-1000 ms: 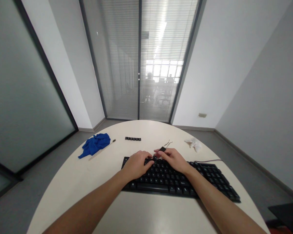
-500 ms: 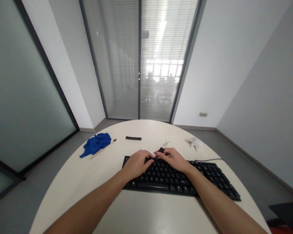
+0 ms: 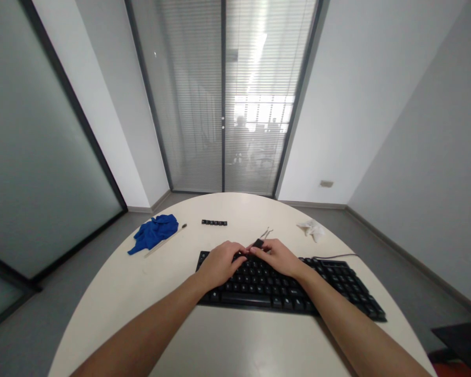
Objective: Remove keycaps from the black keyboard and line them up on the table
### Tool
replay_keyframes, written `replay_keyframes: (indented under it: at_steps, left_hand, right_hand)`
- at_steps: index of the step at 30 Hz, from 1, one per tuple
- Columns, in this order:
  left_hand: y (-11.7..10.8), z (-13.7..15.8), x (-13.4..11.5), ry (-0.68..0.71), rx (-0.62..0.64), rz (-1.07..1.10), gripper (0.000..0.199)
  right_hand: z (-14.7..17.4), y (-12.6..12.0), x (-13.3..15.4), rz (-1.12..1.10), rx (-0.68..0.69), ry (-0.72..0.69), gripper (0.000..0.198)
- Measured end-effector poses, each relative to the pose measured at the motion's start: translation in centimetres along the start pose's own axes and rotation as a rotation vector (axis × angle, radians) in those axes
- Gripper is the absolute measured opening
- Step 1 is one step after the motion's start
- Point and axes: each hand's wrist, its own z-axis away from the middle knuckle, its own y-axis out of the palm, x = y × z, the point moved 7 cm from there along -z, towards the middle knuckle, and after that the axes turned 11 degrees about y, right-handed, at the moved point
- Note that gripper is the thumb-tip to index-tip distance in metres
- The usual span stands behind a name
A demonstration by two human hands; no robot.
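Observation:
A black keyboard [image 3: 259, 285] lies on the round table under both my hands. My right hand [image 3: 277, 255] is closed around the black grip of a keycap puller [image 3: 258, 243], whose thin wire prongs point away from me, above the keyboard's back rows. My left hand [image 3: 221, 263] rests over the upper left keys, its thumb and forefinger curled together close to my right fingertips. Whatever lies between the left fingers is too small to make out. Farther back, several loose black keycaps [image 3: 214, 222] sit in a short row.
A crumpled blue cloth [image 3: 155, 233] lies at the left of the white table [image 3: 113, 309], beside a thin brush [image 3: 165, 241] with a dark tip. White crumpled tissue [image 3: 313, 229] lies at the back right. The keyboard's cable [image 3: 337, 256] runs off to the right.
My right fingers and the puller have shifted slightly toward my left fingertips. The left hand is almost unmoved, and the things on the table stay where they were.

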Motion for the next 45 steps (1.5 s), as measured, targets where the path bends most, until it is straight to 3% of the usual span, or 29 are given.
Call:
replay_keyframes:
  at_steps: [3, 8, 15, 27, 45]
  left_hand:
    - [-0.1, 0.0, 0.1, -0.032, -0.005, 0.005, 0.021]
    - [-0.4, -0.2, -0.8, 0.028, -0.007, -0.002, 0.022]
    - [-0.6, -0.1, -1.3, 0.038, 0.006, 0.023, 0.026]
    - [-0.5, 0.0, -0.9, 0.018, -0.012, 0.063, 0.024]
    - [-0.6, 0.0, -1.7, 0.152, -0.01, 0.038, 0.02]
  right_hand:
    - [-0.1, 0.0, -0.1, -0.047, 0.001, 0.001, 0.04]
    - [-0.3, -0.4, -0.8, -0.168, -0.014, 0.072, 0.043]
    - [-0.2, -0.7, -0.5, -0.216, -0.038, 0.041, 0.036]
    - [0.1, -0.5, 0.2, -0.151, 0.007, 0.043, 0.033]
    - [-0.1, -0.5, -0.3, -0.162, 0.019, 0.059, 0.039]
